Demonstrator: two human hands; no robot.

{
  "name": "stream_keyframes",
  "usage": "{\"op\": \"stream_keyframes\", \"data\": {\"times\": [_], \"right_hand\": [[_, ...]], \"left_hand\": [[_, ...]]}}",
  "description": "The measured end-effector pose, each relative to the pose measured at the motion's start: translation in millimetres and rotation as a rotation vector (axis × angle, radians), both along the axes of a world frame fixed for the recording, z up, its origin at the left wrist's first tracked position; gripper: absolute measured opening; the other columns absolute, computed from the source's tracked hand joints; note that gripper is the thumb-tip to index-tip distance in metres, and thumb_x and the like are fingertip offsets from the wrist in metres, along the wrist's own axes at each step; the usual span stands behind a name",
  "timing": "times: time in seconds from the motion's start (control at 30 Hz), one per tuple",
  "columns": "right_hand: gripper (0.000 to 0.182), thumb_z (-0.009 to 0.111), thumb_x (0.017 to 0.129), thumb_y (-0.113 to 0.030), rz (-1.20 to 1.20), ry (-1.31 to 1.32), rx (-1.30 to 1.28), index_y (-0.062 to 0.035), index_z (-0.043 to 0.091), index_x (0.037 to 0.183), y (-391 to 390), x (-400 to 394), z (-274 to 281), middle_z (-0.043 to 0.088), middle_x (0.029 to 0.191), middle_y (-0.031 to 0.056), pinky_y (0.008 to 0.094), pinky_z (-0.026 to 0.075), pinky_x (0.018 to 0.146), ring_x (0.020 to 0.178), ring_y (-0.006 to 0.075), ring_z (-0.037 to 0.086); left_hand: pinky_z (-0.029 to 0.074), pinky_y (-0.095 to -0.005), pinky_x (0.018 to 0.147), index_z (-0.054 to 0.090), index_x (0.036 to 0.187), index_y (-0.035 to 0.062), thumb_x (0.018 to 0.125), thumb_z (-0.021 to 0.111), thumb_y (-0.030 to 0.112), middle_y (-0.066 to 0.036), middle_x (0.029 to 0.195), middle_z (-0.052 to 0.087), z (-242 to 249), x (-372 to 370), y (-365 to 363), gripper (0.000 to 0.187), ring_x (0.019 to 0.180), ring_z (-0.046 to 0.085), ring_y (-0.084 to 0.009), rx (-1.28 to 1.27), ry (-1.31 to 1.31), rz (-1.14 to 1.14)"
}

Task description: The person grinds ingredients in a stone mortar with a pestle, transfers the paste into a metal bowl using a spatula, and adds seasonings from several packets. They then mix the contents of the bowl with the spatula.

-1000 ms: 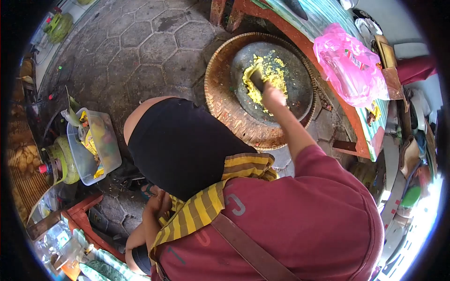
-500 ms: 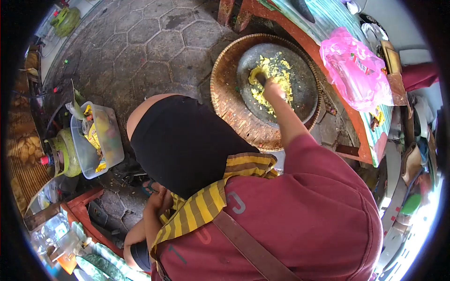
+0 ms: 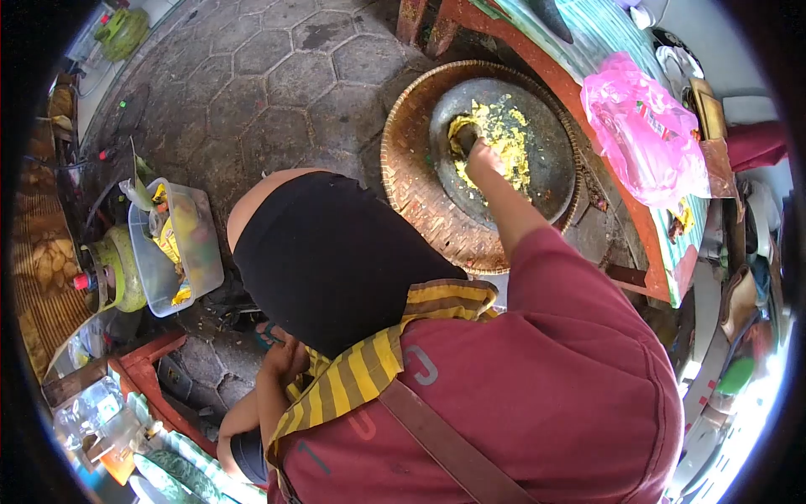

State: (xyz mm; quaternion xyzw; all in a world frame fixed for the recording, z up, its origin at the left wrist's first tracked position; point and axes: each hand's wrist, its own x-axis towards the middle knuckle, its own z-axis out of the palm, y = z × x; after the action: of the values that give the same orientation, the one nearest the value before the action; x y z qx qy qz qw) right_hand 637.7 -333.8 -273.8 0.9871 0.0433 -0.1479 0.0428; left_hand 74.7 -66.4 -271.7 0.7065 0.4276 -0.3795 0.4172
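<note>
My right hand (image 3: 484, 162) is closed around a dark pestle (image 3: 468, 138). The pestle's head presses into crushed yellow food (image 3: 509, 151) on a round, dark stone mortar (image 3: 550, 181). This mortar rests in a wide woven tray (image 3: 411, 197) on the paved floor. At the lower left, my left hand (image 3: 290, 357) lies low beside my bent leg, close to a foot with a teal strap; its fingers are too unclear to read.
A red-edged table (image 3: 621, 189) with a pink plastic bag (image 3: 642, 130) stands to the right. On the left are a clear tub (image 3: 197, 244) with yellow packets and a green gas cylinder (image 3: 126, 273). A red wooden frame (image 3: 151, 382) is at lower left.
My right hand and the pestle have shifted slightly left across the mortar. My left hand has hardly moved. The whole view has shifted a little.
</note>
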Motion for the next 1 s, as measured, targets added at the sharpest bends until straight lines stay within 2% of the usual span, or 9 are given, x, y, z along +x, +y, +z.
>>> {"op": "stream_keyframes", "data": {"times": [0.03, 0.17, 0.2, 0.27, 0.4, 0.53, 0.67, 0.83, 1.0], "right_hand": [[0.065, 0.058, 0.077, -0.018, 0.027, 0.182, 0.013, -0.0054, 0.029, 0.134, 2, 9, 24, 0.05, 0.125, 0.0161, 0.0374, 0.048, 0.086, 0.11, 0.0294, 0.053], [0.027, 0.073, 0.062, -0.016, 0.343, 0.369, -0.016, 0.0041, 0.067, 0.079, -20, 74, 67, 0.065, 0.079, 0.0202, 0.0372, 0.052, 0.065, 0.074, 0.0295, 0.066], [0.037, 0.078, 0.055, -0.017, 0.171, 0.48, 0.066, 0.0041, 0.066, 0.083, -18, 65, 109, 0.065, 0.082, 0.0199, 0.0377, 0.052, 0.066, 0.079, 0.0309, 0.065], [0.034, 0.076, 0.056, -0.014, 0.488, 0.311, -0.063, 0.0011, 0.067, 0.085, -40, 74, 110, 0.066, 0.085, 0.019, 0.039, 0.052, 0.068, 0.081, 0.0314, 0.065], [0.03, 0.068, 0.059, -0.008, 0.335, 0.39, -0.236, -0.0042, 0.067, 0.089, -63, -3, 171, 0.065, 0.092, 0.0164, 0.0405, 0.051, 0.073, 0.088, 0.0292, 0.064], [0.032, 0.067, 0.061, -0.009, 0.237, 0.417, -0.259, -0.0045, 0.066, 0.094, -106, -53, 75, 0.065, 0.099, 0.0145, 0.0403, 0.051, 0.078, 0.091, 0.0315, 0.063], [0.033, 0.067, 0.063, -0.011, 0.26, 0.479, -0.125, -0.0008, 0.064, 0.095, -118, -14, 112, 0.063, 0.1, 0.0185, 0.0402, 0.05, 0.078, 0.092, 0.0339, 0.062], [0.045, 0.052, 0.077, -0.013, 0.024, 0.118, -0.024, -0.0017, 0.044, 0.12, -99, -21, 150, 0.058, 0.109, 0.0194, 0.0393, 0.046, 0.086, 0.104, 0.0316, 0.057], [0.052, 0.063, 0.07, -0.013, 0.179, 0.236, -0.198, -0.0031, 0.049, 0.119, -92, -54, 68, 0.06, 0.109, 0.0176, 0.0418, 0.048, 0.084, 0.098, 0.0284, 0.06]], "left_hand": [[0.035, -0.0364, 0.096, 0.051, 0.119, -0.006, 0.088, 0.028, 0.059, -0.027, 0.121, 0.05, 10, 10, -1, 0.075, 0.12, 0.042, -0.0373, 0.007, 0.022, 0.0], [0.037, -0.0355, 0.095, 0.052, 0.115, -0.0095, 0.088, 0.028, 0.058, -0.028, 0.12, 0.05, 45, 39, -10, 0.076, 0.119, 0.044, -0.0359, 0.019, 0.098, -0.005], [0.037, -0.0355, 0.095, 0.052, 0.115, -0.0095, 0.088, 0.028, 0.058, -0.028, 0.12, 0.05, 41, 41, -10, 0.076, 0.119, 0.044, -0.0359, 0.015, 0.088, 0.0], [0.037, -0.0356, 0.095, 0.052, 0.116, -0.0095, 0.087, 0.028, 0.059, -0.028, 0.12, 0.05, 28, 29, -10, 0.078, 0.119, 0.043, -0.036, -0.018, 0.028, 0.032], [0.036, -0.0356, 0.095, 0.051, 0.116, -0.0094, 0.087, 0.028, 0.061, -0.028, 0.12, 0.05, -8, -2, -5, 0.08, 0.12, 0.043, -0.0363, -0.092, -0.065, 0.078], [0.036, -0.0357, 0.096, 0.049, 0.118, -0.0099, 0.086, 0.029, 0.063, -0.029, 0.12, 0.05, -21, -12, 8, 0.082, 0.12, 0.042, -0.0365, -0.111, -0.07, 0.083], [0.036, -0.0358, 0.096, 0.044, 0.121, -0.011, 0.086, 0.033, 0.061, -0.03, 0.121, 0.048, 44, 40, -7, 0.081, 0.12, 0.042, -0.0368, 0.037, 0.116, 0.018], [0.035, -0.036, 0.097, 0.044, 0.121, -0.0115, 0.086, 0.031, 0.062, -0.03, 0.122, 0.047, 7, 7, 1, 0.082, 0.121, 0.041, -0.0369, -0.006, -0.006, 0.047], [0.034, -0.036, 0.098, 0.044, 0.122, -0.0101, 0.086, 0.028, 0.063, -0.03, 0.123, 0.046, 60, 41, -11, 0.084, 0.123, 0.038, -0.0368, -0.058, 0.061, 0.106]]}}
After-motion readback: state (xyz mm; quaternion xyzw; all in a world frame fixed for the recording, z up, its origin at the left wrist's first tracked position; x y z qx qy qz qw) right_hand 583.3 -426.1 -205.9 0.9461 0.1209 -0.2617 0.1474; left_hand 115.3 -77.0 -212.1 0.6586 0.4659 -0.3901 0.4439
